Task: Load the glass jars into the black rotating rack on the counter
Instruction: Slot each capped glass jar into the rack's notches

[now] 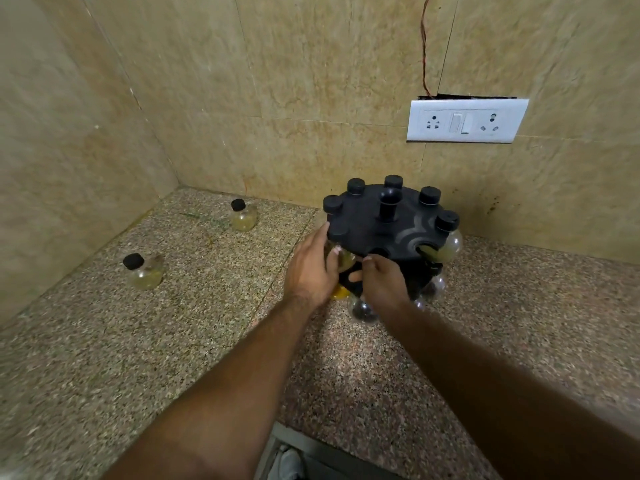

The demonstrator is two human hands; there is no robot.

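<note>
As both forearms reach across the speckled counter (173, 341), the left hand (311, 271) curls its fingers round a glass jar (344, 259) at the near edge of the black rack (374, 230), just beneath the top disc; the jar's axis cannot be told. The right hand (384, 285), fingers curled, meets the same spot; what it grips is unclear. Racked jars (452, 245) hang upright, caps through the disc. Farther left, two loose jars (144, 271) (244, 216) stand well apart, caps up, long axes vertical. A socket plate (467, 121) sits on the wall.
</note>
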